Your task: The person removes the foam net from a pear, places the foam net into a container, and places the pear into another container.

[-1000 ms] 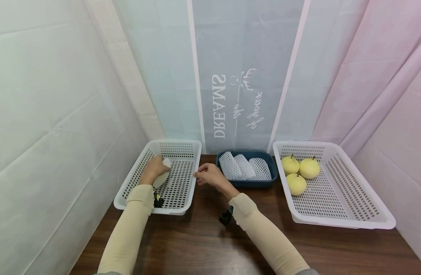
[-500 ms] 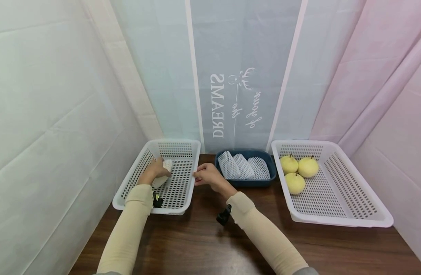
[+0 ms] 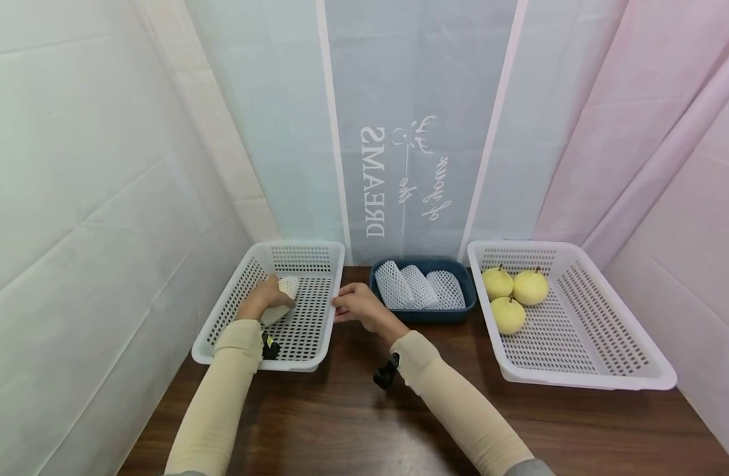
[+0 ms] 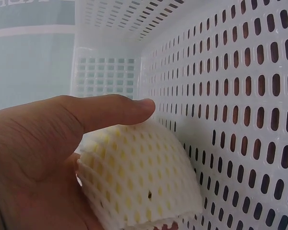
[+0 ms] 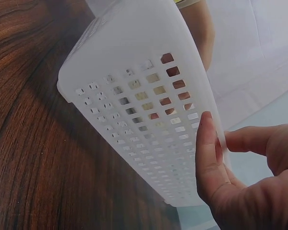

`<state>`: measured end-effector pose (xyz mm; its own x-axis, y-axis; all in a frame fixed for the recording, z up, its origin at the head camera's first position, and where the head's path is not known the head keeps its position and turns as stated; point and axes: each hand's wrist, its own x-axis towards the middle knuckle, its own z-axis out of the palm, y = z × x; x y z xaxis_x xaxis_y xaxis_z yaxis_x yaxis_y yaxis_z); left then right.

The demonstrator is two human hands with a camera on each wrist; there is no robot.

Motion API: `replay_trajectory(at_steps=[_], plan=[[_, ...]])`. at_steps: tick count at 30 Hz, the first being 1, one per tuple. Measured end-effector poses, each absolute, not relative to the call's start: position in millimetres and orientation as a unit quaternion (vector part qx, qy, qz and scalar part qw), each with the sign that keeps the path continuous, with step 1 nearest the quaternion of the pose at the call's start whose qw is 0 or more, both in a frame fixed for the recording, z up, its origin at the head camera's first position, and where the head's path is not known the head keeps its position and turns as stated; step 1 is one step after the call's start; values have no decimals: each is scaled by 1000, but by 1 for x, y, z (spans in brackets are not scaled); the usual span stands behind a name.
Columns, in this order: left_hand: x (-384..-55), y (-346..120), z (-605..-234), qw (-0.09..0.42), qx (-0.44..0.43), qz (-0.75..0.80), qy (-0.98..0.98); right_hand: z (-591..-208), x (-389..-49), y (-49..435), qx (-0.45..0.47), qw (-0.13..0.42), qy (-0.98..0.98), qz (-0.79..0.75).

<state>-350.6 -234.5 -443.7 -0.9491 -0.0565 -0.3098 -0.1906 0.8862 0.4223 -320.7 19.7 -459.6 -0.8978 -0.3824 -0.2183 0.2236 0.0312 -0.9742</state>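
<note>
Inside the left white basket [image 3: 325, 330], my left hand [image 3: 266, 295] holds a pear in a white foam net [image 4: 144, 177]. Yellow skin shows through the mesh in the left wrist view. The thumb lies along the top of the net, and the palm and fingers are behind and under it, partly hidden. My right hand [image 3: 359, 305] pinches the right rim of that same basket, its thumb on one side of the rim and its fingers [image 5: 209, 158] on the outer wall.
A blue bin [image 3: 423, 316] holding several white foam nets [image 3: 420, 288] stands right of my right hand. Farther right is a larger white basket [image 3: 584, 378] with three bare pears [image 3: 508, 315] at its left side. Brown wooden table [image 3: 364, 410] lies in front; curtains hang behind.
The left hand has shifted slightly on the netted pear, and more of the net shows beside it. The right hand keeps its pinch on the rim. The head view drifts a little.
</note>
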Motion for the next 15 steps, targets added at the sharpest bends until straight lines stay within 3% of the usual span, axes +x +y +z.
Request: replay_trajectory(at_steps=[15], plan=[[-350,-236,-444,139,-63,239,959,-460,-320,22,-68,234,667,-704]])
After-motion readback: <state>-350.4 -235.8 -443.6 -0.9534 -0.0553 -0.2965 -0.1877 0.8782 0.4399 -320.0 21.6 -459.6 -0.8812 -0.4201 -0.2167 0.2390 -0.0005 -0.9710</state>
